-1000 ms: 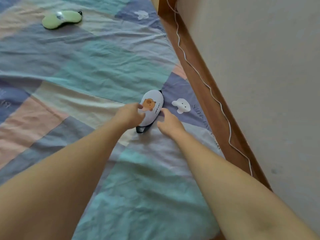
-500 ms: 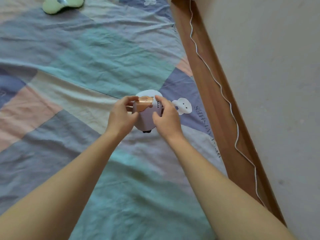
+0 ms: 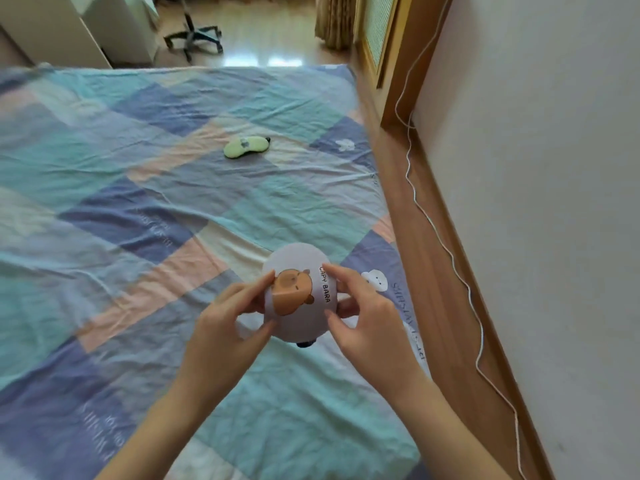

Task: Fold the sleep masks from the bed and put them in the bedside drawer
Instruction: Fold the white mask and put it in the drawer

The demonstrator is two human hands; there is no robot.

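A pale lilac sleep mask [image 3: 298, 268] printed with a brown capybara and the words "CAPY BARA" is held up above the bed, folded over on itself. My left hand [image 3: 228, 320] pinches its left edge and my right hand [image 3: 367, 317] grips its right edge. A bit of its dark strap pokes out underneath. A green sleep mask [image 3: 245, 146] lies flat farther up the bed, apart from both hands. The bedside drawer is not visible.
The bed carries a patchwork sheet [image 3: 121, 209] of blue, teal and pink. Along its right side run a wooden bed frame [image 3: 436, 258], a white cable [image 3: 450, 251] and a wall. Beyond the bed stand an office chair base [image 3: 194, 34] and white furniture [image 3: 69, 29].
Both hands lifted the lilac mask off the sheet and folded it over. The view tilted up, so the green mask and the room beyond the bed came into sight.
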